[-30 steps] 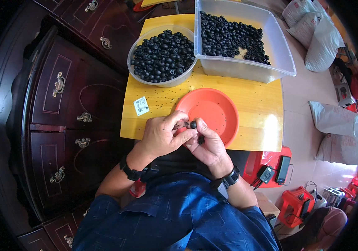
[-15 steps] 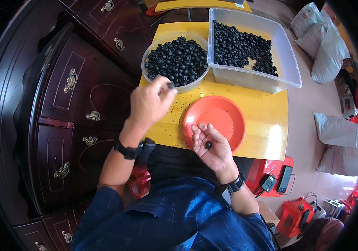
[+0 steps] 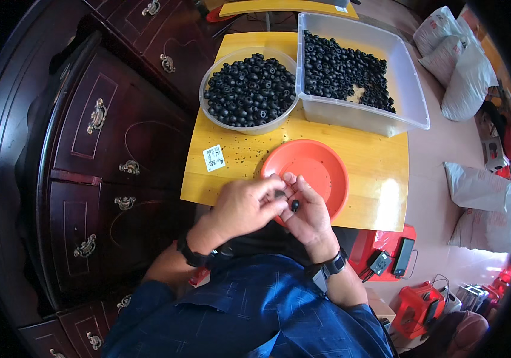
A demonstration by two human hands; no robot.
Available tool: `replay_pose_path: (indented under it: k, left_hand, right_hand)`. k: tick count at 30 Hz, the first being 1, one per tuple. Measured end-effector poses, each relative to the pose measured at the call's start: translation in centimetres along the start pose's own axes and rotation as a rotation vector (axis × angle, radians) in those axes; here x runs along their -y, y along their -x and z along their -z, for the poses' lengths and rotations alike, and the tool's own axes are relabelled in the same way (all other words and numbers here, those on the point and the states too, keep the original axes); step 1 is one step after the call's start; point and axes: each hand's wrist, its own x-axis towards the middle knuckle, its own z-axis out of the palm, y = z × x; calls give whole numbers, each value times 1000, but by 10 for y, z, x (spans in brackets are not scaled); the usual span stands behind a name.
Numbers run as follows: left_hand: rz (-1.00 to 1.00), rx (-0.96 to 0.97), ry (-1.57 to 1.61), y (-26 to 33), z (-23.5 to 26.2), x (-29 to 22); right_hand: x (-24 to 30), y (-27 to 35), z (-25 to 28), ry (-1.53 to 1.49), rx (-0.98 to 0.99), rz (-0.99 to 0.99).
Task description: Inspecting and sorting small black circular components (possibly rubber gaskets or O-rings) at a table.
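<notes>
My right hand point(image 3: 312, 224) is palm up with curled fingers over the near rim of an orange-red plastic bowl point(image 3: 340, 190), cradling a small black bead-like piece point(image 3: 295, 206). My left hand point(image 3: 240, 209) comes close beside it, thumb and fingertips pinched on another dark piece point(image 3: 279, 194), which is blurred and partly hidden. A round clear tub point(image 3: 203, 107) heaped with the same black hollow pieces stands behind the hands. To its right is a large clear rectangular bin point(image 3: 360, 108), also holding many of them.
The yellow table point(image 3: 378, 179) has dark crumbs scattered on it and a white printed label point(image 3: 214, 158) at left. Dark wooden drawers point(image 3: 106, 137) close in on the left. White sacks point(image 3: 467, 89) and a red stool point(image 3: 387, 277) with a black adapter are on the right.
My left hand has come back from the round tub's near rim toward my right hand, carrying a black piece. The label on the table is now uncovered. My right hand stays almost in place.
</notes>
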Motion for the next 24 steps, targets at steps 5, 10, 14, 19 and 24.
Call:
replay_pose_path:
  k: [5, 10, 14, 19, 24]
  left_hand:
    - [-33, 18, -75, 13, -32, -4]
    - [-77, -64, 16, 5, -29, -4]
    - [-70, -165, 58, -3, -17, -7]
    - [-75, -155, 147, -2, -16, -2]
    - [-204, -227, 152, -2, -17, -7]
  right_hand:
    - [-8, -5, 6, 107, -95, 46]
    - [-7, 1, -6, 162, -61, 82]
    - [-4, 4, -6, 265, 51, 96]
    - [0, 9, -11, 242, 83, 24]
    - [0, 9, -7, 181, 146, 20]
